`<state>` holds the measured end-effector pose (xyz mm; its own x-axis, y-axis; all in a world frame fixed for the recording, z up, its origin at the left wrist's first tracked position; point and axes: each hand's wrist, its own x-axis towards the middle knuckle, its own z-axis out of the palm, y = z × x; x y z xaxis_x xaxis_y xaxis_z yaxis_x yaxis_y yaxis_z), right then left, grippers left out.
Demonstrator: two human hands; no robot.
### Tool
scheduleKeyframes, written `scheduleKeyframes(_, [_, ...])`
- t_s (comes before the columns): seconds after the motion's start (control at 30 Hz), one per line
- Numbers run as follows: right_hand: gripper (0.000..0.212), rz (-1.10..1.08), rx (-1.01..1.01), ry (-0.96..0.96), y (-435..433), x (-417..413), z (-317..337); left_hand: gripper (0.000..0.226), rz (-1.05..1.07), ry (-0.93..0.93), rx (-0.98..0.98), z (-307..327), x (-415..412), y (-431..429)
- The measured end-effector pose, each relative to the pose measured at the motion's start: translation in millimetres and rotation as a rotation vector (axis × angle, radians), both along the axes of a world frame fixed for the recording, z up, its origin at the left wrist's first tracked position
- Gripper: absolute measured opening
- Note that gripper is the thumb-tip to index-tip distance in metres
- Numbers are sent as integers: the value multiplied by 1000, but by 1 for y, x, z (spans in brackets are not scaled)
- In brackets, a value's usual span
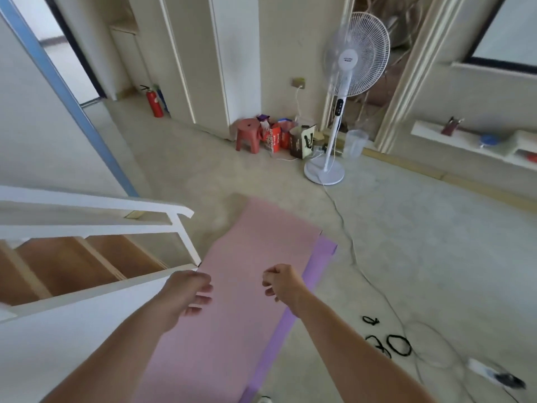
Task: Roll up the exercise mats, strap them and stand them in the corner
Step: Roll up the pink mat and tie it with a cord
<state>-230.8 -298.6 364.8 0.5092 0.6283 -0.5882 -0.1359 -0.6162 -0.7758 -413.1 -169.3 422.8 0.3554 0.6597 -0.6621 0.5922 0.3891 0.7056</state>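
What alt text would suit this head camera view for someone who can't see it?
A bare left hand and right hand hover over a pink mat lying unrolled on a purple mat. Black straps lie to the right; a white fan stands beyond.

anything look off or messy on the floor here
The pink mat lies skewed over the purple mat, whose edge shows only along the right. Black straps lie loose on the floor beside them, and a white cable from the fan trails past.
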Motion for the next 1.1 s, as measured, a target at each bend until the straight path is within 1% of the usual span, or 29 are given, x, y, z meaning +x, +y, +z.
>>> scheduleKeyframes(0.13, [16,-110,8,-4,21,65,-11,9,-74,3,42,-5,70,35])
scheduleKeyframes(0.27, [14,-158,-10,37,38,136,-33,9,-163,36,71,-12,151,57])
scheduleKeyframes(0.37, [16,-182,-36,68,56,201,-70,9,-241,80,75,-41,218,73])
scheduleKeyframes(0.43, [17,-195,-60,90,70,248,-107,9,-280,118,66,-72,266,86])
scheduleKeyframes(0.5, [17,-207,-107,129,86,299,-161,8,-282,171,46,-115,314,103])
scheduleKeyframes(0.57, [17,-221,-163,179,102,352,-227,9,-265,232,4,-163,365,125])
scheduleKeyframes(0.63, [17,-229,-242,230,121,404,-300,4,-251,292,-42,-220,419,151])
scheduleKeyframes(0.73, [25,-244,-354,300,150,475,-415,9,-240,371,-65,-319,489,187])
scheduleKeyframes(0.77, [25,-232,-383,302,162,496,-453,15,-245,395,-63,-352,509,196])
scheduleKeyframes(0.8, [23,-223,-402,303,173,517,-488,17,-250,404,-65,-385,528,203])
scheduleKeyframes(0.87, [19,-219,-438,229,194,556,-549,10,-266,410,-84,-440,566,213])
scheduleKeyframes(0.97, [23,-309,-461,145,221,609,-603,11,-295,408,-117,-508,605,224])
scheduleKeyframes(1.03, [12,-377,-457,129,232,638,-641,4,-315,400,-136,-546,618,228])
scheduleKeyframes(1.07, [27,-414,-441,148,237,650,-659,5,-313,401,-147,-563,620,229])
scheduleKeyframes(1.1, [38,-448,-433,190,242,658,-675,9,-304,411,-161,-579,620,230])
